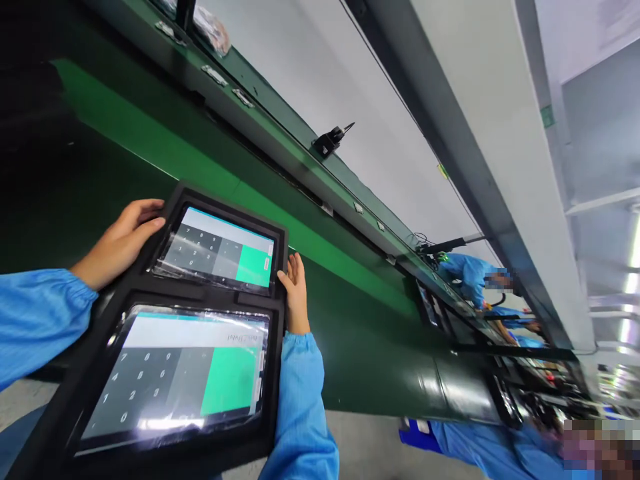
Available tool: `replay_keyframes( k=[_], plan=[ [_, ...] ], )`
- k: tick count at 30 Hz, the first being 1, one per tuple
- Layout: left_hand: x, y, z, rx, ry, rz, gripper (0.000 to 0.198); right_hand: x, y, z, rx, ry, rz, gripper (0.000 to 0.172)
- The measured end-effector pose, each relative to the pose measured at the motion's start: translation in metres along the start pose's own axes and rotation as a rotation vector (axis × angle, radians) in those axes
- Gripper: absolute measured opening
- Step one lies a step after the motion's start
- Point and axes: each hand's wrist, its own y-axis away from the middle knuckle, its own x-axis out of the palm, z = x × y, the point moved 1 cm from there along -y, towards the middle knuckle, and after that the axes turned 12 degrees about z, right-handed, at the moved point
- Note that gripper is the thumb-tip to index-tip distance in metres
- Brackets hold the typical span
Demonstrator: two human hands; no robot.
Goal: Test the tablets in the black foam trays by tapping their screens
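A black foam tray lies tilted in front of me, with two tablets set in its recesses. On the far tablet and the near tablet, the screens are lit with a calculator keypad and a green panel. My left hand grips the tray's left edge near the far corner, thumb on top. Opposite it, my right hand holds the right edge, thumb on the rim and fingers along the side. The undersides of both hands' grips are hidden.
A green conveyor belt runs past the tray toward the right. Along its far side is a ledge with a black plug-like adapter and small metal pieces. Co-workers in blue sleeves stand farther down the line; another person is at lower right.
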Motion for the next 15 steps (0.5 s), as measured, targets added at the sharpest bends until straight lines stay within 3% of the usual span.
replay_keyframes(
  k=[2,4,10,15],
  plan=[
    [0.002,-0.018,-0.006,-0.026,0.052,-0.009,0.053,0.000,-0.032,-0.001,-0.019,0.017,0.028,0.106],
    [0.003,-0.027,-0.011,-0.050,0.083,-0.020,0.053,-0.001,-0.045,-0.003,-0.026,0.081,0.062,0.104],
    [0.003,-0.023,-0.025,-0.156,0.068,-0.002,0.055,-0.005,-0.028,0.004,-0.016,0.328,0.192,0.100],
    [-0.002,-0.021,-0.023,-0.184,0.035,-0.005,0.053,-0.007,-0.021,0.013,0.024,0.356,0.228,0.103]
  ],
)
